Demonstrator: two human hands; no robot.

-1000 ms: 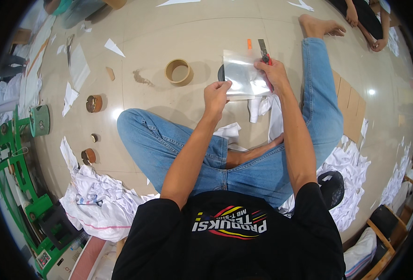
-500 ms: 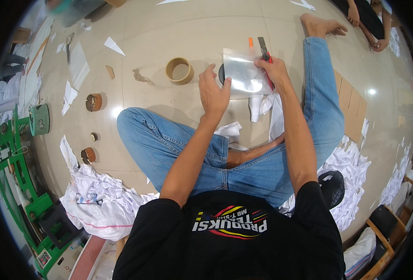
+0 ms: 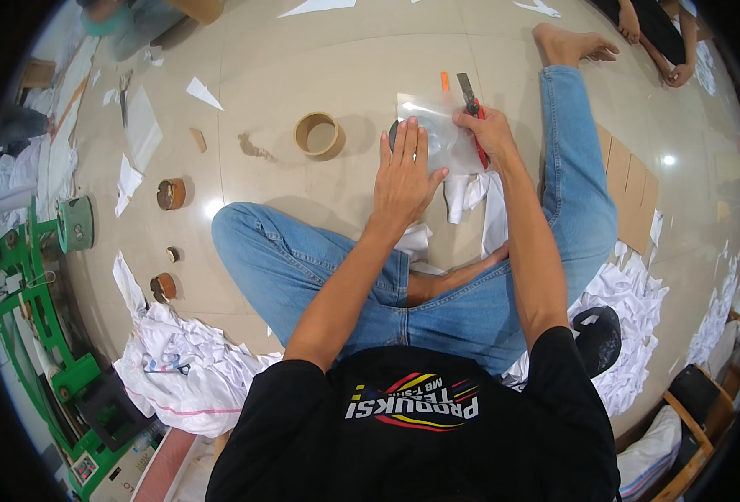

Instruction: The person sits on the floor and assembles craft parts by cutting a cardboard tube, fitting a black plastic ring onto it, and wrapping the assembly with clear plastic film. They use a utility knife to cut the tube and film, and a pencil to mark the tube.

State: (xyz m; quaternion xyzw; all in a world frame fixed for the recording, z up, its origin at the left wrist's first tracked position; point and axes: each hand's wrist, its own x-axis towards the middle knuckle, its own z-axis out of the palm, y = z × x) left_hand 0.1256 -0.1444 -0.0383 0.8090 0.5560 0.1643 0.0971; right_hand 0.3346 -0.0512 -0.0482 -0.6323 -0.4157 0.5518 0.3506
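Note:
A clear plastic sheet point(image 3: 449, 142) lies between my hands on the tiled floor. My left hand point(image 3: 402, 171) rests on its left part, palm down, with the fingers stretched out. Beside that hand the edge of a dark round thing point(image 3: 392, 132) shows; the rest of it is hidden. My right hand point(image 3: 491, 138) is closed around a red and black cutter knife point(image 3: 473, 102) at the sheet's right edge. The knife's broad dark blade points away from me. Whether the right fingers also pinch the sheet is hard to make out.
Left of the sheet stands a tape roll point(image 3: 320, 135). An orange piece point(image 3: 445, 81) lies beyond the sheet. White scraps point(image 3: 466, 197) lie nearer me, between my legs point(image 3: 303, 251). Cardboard point(image 3: 625, 188) lies right, a green machine point(image 3: 43, 335) stands left. Another person's hand point(image 3: 681, 75) shows far right.
My left hand has moved right and come down flat onto the sheet, its fingers straightened. My right hand still holds the knife, nearly in place.

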